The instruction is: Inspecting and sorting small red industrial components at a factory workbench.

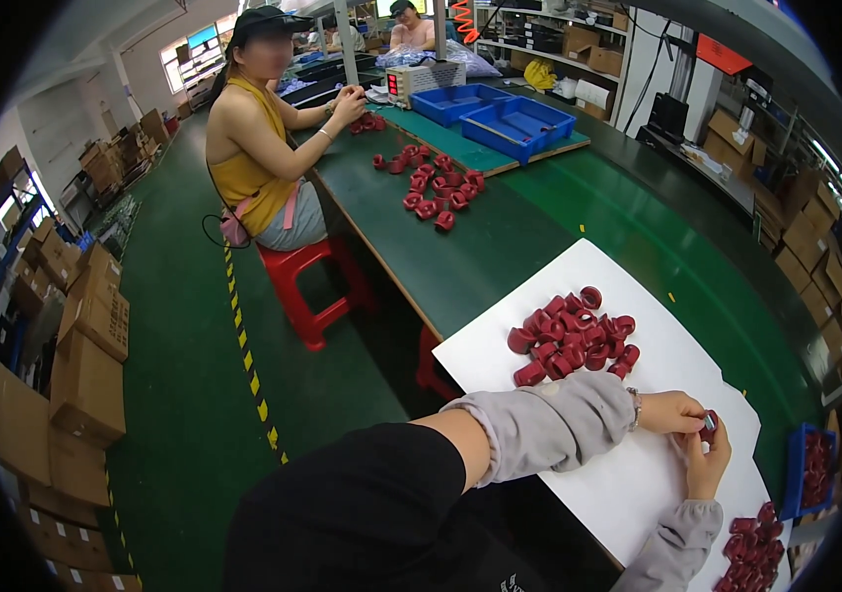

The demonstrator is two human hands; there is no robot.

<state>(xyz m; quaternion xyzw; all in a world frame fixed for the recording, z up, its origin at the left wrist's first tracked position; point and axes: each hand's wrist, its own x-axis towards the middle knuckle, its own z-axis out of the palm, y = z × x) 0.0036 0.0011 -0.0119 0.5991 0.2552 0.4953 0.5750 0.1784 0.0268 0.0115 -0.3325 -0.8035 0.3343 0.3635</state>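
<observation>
At the right of the white sheet [628,493], my left hand [670,411] and my right hand [705,466] meet around a small dark red curved piece [709,426]. Fingers of both hands are closed on it, and a pale bluish spot shows on its surface. Past my left forearm lies a pile of similar dark red ring-like pieces [571,333] on the sheet. Another pile of these pieces [754,549] sits on the near right, beside my right sleeve. Grey sleeves cover my forearms, and a bracelet circles my left wrist.
A blue bin [804,472] with red pieces stands at the right. Farther along the green table [500,252] lie more red pieces [439,187] and blue trays [517,126]. A person in yellow [261,133] sits there on a red stool [310,286]. Cardboard boxes [93,316] line the left.
</observation>
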